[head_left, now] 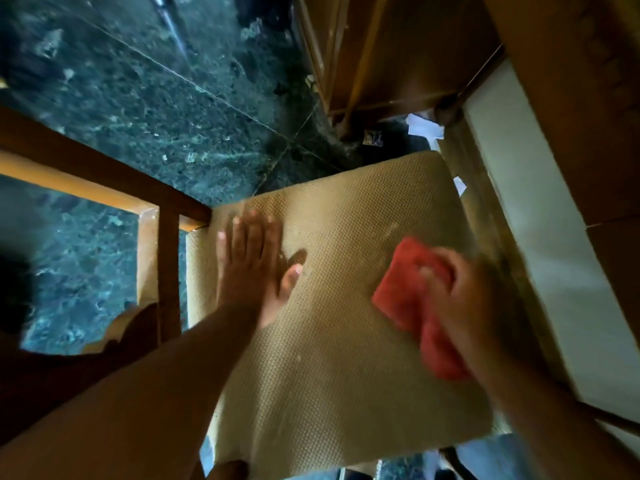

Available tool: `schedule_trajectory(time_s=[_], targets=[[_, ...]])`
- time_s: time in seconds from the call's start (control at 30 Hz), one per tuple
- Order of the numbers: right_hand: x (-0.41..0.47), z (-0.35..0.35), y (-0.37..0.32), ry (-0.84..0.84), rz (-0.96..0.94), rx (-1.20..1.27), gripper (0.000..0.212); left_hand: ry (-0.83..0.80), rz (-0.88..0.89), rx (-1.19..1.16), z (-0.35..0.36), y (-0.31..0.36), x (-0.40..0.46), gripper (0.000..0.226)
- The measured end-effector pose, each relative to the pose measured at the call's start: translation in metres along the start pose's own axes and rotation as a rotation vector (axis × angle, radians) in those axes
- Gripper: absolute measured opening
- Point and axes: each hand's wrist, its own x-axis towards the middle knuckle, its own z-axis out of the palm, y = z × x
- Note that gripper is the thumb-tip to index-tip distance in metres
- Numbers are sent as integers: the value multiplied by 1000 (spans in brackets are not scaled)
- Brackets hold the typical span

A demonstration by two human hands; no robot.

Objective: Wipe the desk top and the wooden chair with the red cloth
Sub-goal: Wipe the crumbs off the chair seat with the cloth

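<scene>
Chair seat: we look down on the tan woven seat (332, 341) of the wooden chair (104, 181), whose armrest frame stands at the left of the view.
Left hand: our left hand (254, 268) lies flat on the left part of the seat, fingers straight and together, thumb set apart; this grip holds nothing.
Right hand: our right hand (460, 299) is blurred, its fingers curled over the red cloth (405, 292); the grip is pressed around the cloth.
Red cloth: bunched on the right part of the seat, near its right edge, touching the weave under our hand, well apart from the left hand.
Floor: dark green marble floor (138, 98) lies beyond the seat and under the armrest.
Wooden furniture: brown wooden panels (408, 57) rise at the top right; we cannot tell whether they belong to the desk.
Scraps: small white paper bits (424, 128) lie on the floor past the seat's far corner.
</scene>
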Motion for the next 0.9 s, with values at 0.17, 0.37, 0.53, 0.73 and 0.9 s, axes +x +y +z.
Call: schedule_trajectory(time_s=[0.17, 0.37, 0.53, 0.73, 0.9], targets=[[146, 28, -16, 66, 30, -86, 28, 109, 2, 8, 36, 7, -4, 81], [-29, 102, -13, -156, -186, -152, 30, 131, 10, -4, 45, 4, -4, 78], [-53, 45, -12, -304, -240, 5, 29, 77, 4, 2, 35, 6, -6, 78], [137, 15, -9, 179, 115, -95, 34, 116, 4, -7, 45, 3, -5, 78], [34, 88, -47, 1, -230, -316, 14, 123, 2, -47, 47, 3, -4, 76]])
